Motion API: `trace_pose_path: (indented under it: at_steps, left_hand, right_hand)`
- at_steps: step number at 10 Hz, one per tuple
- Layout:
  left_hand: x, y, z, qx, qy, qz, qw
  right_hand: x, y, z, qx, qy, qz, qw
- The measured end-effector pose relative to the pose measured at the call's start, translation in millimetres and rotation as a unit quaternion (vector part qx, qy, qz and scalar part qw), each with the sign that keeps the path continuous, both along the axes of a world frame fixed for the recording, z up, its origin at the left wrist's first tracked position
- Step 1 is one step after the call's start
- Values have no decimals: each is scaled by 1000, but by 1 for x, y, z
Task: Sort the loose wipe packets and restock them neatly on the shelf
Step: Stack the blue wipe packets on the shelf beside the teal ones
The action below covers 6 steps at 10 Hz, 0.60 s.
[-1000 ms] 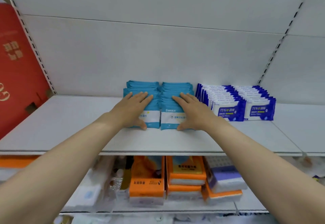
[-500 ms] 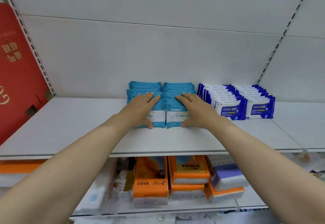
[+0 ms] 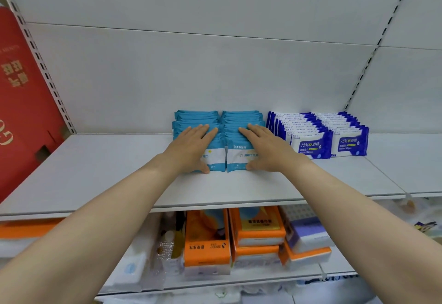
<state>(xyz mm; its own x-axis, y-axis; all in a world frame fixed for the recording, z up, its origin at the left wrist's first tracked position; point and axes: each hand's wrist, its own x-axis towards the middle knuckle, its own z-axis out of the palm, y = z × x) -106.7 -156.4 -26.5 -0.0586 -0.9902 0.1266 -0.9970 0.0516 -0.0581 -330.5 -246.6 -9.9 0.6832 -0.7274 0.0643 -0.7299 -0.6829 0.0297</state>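
Two rows of teal wipe packets (image 3: pixel 218 122) stand side by side on the white shelf (image 3: pixel 95 167), running back toward the rear panel, and a hand lies flat on each. The left hand (image 3: pixel 191 148) rests on the left row with its fingers (image 3: pixel 203 131) straight and released, thumb tip down at the front packet's lower edge. The right hand (image 3: pixel 265 148) mirrors it on the right row, fingers straight and grasping nothing, thumb against the front packet's lower corner. Just beyond the right hand's outer edge stand two rows of dark blue alcohol wipe packets (image 3: pixel 334 136), upright and close to the teal ones. Under the forearms, on the lower shelf, sit orange tissue boxes (image 3: pixel 208 241). Far out past the left hand leans a red carton (image 3: pixel 21 103).
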Motion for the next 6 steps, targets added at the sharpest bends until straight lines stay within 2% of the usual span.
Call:
trace_pose_path:
  at_steps: [4,6]
  left_hand:
    - [0,-1,-1,-5,-11,1,1000]
    - [-20,15,17,1,13,34,999]
  right_hand:
    - [2,0,-1,-8,20,-10,1000]
    - [-3,9,11,-34,-15,-5,999]
